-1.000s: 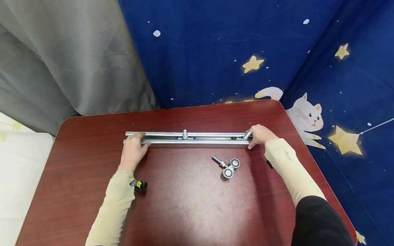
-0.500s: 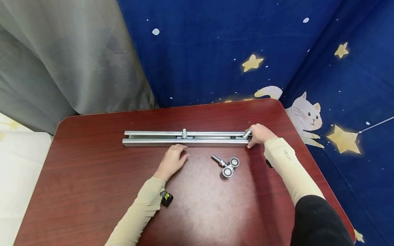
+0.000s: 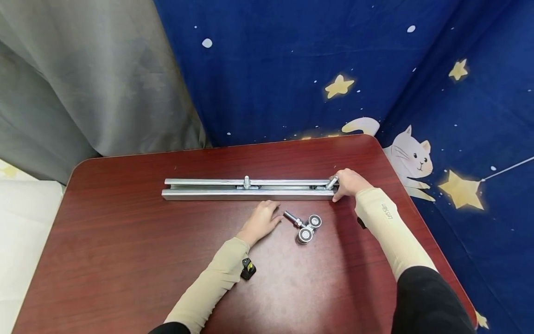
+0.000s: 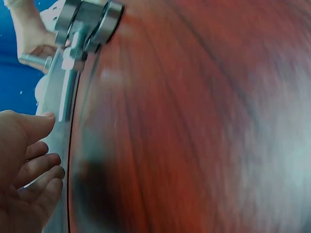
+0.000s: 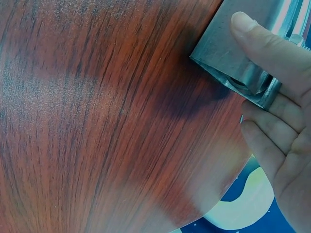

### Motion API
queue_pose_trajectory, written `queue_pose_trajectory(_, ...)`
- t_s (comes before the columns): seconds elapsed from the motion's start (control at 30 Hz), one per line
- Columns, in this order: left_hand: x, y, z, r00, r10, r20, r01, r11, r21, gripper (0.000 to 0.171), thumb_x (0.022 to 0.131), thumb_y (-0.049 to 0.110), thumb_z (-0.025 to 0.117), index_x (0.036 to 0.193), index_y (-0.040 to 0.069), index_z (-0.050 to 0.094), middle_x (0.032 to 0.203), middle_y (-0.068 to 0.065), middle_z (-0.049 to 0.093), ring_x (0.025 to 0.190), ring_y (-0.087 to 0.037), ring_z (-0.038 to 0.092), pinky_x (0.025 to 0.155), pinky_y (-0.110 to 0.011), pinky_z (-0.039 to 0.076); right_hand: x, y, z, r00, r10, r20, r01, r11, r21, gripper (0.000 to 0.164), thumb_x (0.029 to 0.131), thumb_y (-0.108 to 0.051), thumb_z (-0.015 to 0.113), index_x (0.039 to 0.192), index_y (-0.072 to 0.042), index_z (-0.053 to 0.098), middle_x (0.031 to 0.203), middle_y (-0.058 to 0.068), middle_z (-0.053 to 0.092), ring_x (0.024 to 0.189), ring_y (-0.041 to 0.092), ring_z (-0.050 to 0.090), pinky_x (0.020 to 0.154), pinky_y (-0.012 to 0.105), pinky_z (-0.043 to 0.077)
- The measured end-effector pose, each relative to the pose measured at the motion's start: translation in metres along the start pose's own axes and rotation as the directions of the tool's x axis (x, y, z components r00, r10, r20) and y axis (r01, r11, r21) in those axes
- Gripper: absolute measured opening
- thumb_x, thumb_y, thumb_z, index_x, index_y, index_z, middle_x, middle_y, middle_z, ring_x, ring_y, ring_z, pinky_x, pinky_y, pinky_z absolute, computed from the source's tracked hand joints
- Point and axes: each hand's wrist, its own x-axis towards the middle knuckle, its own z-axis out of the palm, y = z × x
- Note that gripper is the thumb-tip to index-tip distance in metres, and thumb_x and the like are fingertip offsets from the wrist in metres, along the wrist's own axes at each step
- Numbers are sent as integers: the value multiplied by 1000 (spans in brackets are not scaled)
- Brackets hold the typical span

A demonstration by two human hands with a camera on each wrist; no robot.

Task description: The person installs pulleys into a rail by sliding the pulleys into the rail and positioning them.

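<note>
A metal channel rail (image 3: 208,195) lies across the table with its slot facing up. Two bolts stick up from the slot: one bolt (image 3: 247,182) near the middle, another bolt (image 3: 332,183) tilted at the right end. My right hand (image 3: 349,182) grips that right end, thumb on the near side wall in the right wrist view. In front of the rail lies a loose roller trolley (image 3: 306,227) with a threaded bolt and nut. My left hand (image 3: 260,221), fingers relaxed and holding nothing, hovers just left of the trolley's bolt tip.
The reddish-brown table (image 3: 125,260) has a rounded far edge. Behind it hang a grey curtain (image 3: 104,83) and a blue star-patterned curtain (image 3: 267,69). A white surface (image 3: 25,232) stands at the left.
My left hand has let go of the rail's left end and moved right, toward the loose roller trolley. The right hand keeps its grip on the rail's right end.
</note>
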Motion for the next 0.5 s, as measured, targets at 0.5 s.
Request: queue_pose_trajectory(0.5,8,2,20,999,51,-1,-51,995,-81,30,79,14,70,103,-2,65,98,-12,65,89,-22,62,81,-31,49,0,0,1,1000,6,-13,-5,1000,25,58,54,-24,86,104,-3,67,95,13,66,88,27,59,82,43,47)
